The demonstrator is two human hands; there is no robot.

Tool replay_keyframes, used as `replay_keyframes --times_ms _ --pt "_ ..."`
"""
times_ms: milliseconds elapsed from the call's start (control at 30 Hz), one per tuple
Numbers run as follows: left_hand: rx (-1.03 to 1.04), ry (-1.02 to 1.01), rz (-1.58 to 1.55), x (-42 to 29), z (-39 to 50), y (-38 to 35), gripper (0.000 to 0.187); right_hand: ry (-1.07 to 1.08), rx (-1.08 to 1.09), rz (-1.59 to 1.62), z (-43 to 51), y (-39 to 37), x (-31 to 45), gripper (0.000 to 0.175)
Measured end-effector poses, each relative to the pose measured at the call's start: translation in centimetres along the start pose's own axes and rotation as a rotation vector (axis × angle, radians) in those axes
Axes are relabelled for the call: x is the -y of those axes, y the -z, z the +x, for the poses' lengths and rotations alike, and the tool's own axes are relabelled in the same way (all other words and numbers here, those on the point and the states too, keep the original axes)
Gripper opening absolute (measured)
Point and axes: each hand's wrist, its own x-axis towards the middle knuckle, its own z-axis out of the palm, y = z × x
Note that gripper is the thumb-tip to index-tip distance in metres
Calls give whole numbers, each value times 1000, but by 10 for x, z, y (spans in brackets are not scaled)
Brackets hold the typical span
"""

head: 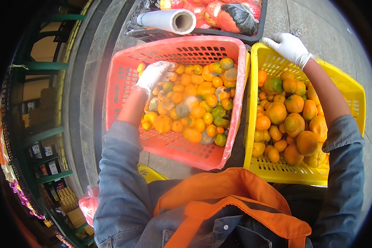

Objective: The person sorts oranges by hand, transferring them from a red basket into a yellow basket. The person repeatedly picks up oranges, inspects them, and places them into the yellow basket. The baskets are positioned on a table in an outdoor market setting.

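My left hand, in a white glove, reaches into the red plastic crate and touches the fruit at its far left. Its fingertips are partly hidden, so whether it holds a piece cannot be seen. Small mandarins fill that crate's middle; several look grey and mouldy, and a greenish one has a dark broken patch. My right hand, gloved too, grips the far rim of the yellow plastic crate near its left corner. Larger oranges and small mandarins lie in this crate.
Beyond the red crate stands a black crate of plastic-wrapped red fruit, with a roll of plastic film on it. Stone steps and green-framed shelves run along the left. A red plastic bag sits by my left elbow.
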Motion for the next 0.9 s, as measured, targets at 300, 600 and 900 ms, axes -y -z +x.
replay_keyframes --times_ms 300,600,900 --pt "-26 -96 943 59 70 -75 63 -23 -41 5 -1 -4 1 59" --pt "174 -21 75 74 66 -28 43 -50 -37 -11 -2 -2 2 58" --pt "507 -15 -1106 45 19 14 54 -39 -78 -3 -1 -5 1 60"
